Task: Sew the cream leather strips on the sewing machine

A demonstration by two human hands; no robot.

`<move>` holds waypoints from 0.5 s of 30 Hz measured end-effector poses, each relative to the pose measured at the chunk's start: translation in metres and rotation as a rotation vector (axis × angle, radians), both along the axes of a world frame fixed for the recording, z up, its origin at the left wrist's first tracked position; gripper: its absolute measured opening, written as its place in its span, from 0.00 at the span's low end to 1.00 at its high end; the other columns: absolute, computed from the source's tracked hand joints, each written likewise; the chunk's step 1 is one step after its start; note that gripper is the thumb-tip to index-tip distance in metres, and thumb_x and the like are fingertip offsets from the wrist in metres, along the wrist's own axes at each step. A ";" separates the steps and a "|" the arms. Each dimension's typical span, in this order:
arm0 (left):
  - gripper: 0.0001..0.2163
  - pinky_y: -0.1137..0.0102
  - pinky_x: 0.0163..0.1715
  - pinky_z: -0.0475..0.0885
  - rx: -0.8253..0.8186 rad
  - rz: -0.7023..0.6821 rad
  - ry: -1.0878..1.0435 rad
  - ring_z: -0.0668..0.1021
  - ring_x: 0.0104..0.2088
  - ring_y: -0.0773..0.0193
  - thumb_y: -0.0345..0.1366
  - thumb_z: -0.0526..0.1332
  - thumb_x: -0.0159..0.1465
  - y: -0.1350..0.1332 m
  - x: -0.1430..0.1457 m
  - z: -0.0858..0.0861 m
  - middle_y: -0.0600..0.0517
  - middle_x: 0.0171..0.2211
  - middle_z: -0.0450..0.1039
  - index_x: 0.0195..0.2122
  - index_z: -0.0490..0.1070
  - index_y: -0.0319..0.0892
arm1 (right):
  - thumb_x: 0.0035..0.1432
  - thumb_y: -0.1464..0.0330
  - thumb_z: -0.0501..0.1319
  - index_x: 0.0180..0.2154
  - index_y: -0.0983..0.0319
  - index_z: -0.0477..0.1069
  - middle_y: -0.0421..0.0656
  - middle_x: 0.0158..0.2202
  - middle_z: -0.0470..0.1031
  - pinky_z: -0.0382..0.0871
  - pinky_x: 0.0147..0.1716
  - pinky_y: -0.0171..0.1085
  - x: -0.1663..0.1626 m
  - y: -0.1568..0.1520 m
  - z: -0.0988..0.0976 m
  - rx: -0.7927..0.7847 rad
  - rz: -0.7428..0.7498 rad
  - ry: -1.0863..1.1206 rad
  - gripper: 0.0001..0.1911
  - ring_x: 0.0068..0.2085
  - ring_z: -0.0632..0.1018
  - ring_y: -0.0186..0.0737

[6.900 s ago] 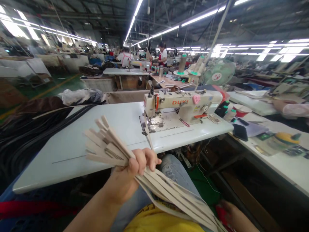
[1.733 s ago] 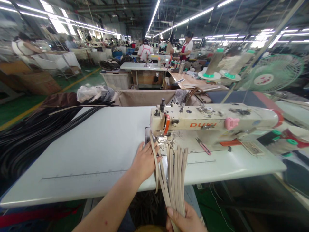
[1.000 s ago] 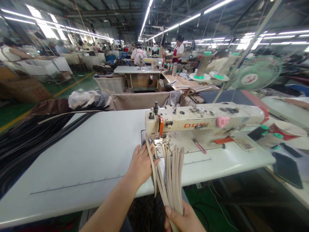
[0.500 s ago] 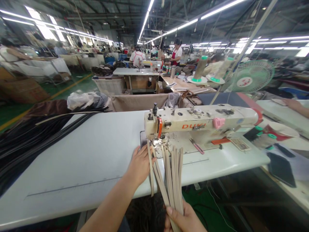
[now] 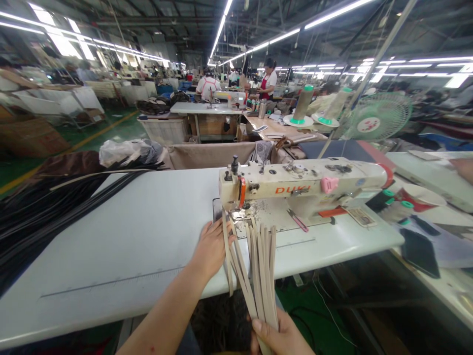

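Beige strips in right hand, apparently under needle.

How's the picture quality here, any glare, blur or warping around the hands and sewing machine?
Head view: ceiling tube lights blow out to white glare; the wide lens bows the table edge; sewing machine, left hand and beige strips are sharp, evenly lit; right hand is cropped at the bottom; the far background is soft.
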State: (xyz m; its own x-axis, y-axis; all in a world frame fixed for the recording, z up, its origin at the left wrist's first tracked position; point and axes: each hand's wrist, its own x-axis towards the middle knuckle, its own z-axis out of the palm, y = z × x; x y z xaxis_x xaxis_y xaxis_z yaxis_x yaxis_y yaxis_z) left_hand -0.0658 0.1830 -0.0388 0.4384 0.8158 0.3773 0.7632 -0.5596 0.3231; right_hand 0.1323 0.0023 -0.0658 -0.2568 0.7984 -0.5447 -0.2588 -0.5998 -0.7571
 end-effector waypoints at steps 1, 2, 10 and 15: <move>0.17 0.48 0.63 0.60 0.002 0.000 0.001 0.67 0.63 0.52 0.38 0.51 0.73 0.000 0.000 0.000 0.44 0.58 0.72 0.61 0.67 0.43 | 0.44 0.43 0.70 0.37 0.62 0.66 0.38 0.20 0.75 0.66 0.21 0.33 0.000 0.000 -0.002 0.003 -0.001 -0.001 0.33 0.20 0.77 0.36; 0.17 0.49 0.63 0.60 0.003 0.004 0.002 0.68 0.63 0.52 0.37 0.51 0.73 0.000 0.000 0.001 0.44 0.58 0.72 0.61 0.68 0.43 | 0.44 0.43 0.70 0.37 0.62 0.66 0.39 0.20 0.75 0.66 0.21 0.33 0.001 -0.001 -0.004 0.004 0.001 0.000 0.32 0.20 0.77 0.36; 0.16 0.50 0.64 0.58 -0.034 0.041 0.042 0.68 0.63 0.54 0.36 0.50 0.74 -0.002 0.003 0.005 0.46 0.58 0.72 0.59 0.70 0.44 | 0.46 0.44 0.70 0.37 0.62 0.66 0.39 0.21 0.75 0.67 0.21 0.32 0.003 -0.001 -0.004 0.018 0.017 -0.007 0.31 0.21 0.78 0.37; 0.16 0.50 0.64 0.58 -0.031 0.035 0.034 0.68 0.63 0.54 0.37 0.51 0.74 0.000 0.002 0.003 0.47 0.59 0.71 0.59 0.69 0.45 | 0.45 0.44 0.70 0.37 0.62 0.66 0.38 0.21 0.75 0.67 0.21 0.32 0.001 -0.002 0.002 0.023 0.013 0.010 0.32 0.21 0.78 0.36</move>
